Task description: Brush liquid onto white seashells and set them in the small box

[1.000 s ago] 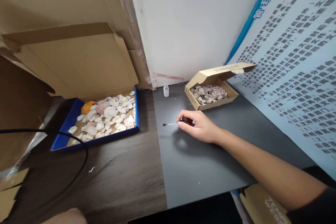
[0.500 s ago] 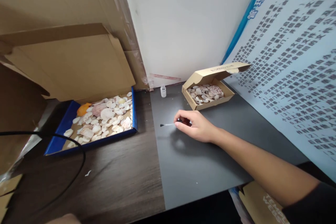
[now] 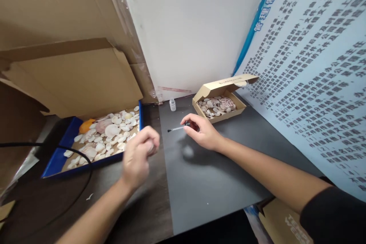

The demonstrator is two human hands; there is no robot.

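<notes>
Left hand [image 3: 135,158] newly raised into view, well left of small carton [image 3: 228,115], nearer wearer; both hands now placed for use, by judgement. Left fingers curled, blurred; whether anything is gripped cannot be told. Applicator brush [image 3: 177,128] held just in front of small carton, to its left, above grey mat [image 3: 194,198]. Right hand [image 3: 204,133]: grip closed around black cap end. Bristle tip pointed left, away from palm; long axis run crosswise, slanted slightly toward wearer at tip. Bottle [image 3: 172,105] stood upright, left of small carton.
</notes>
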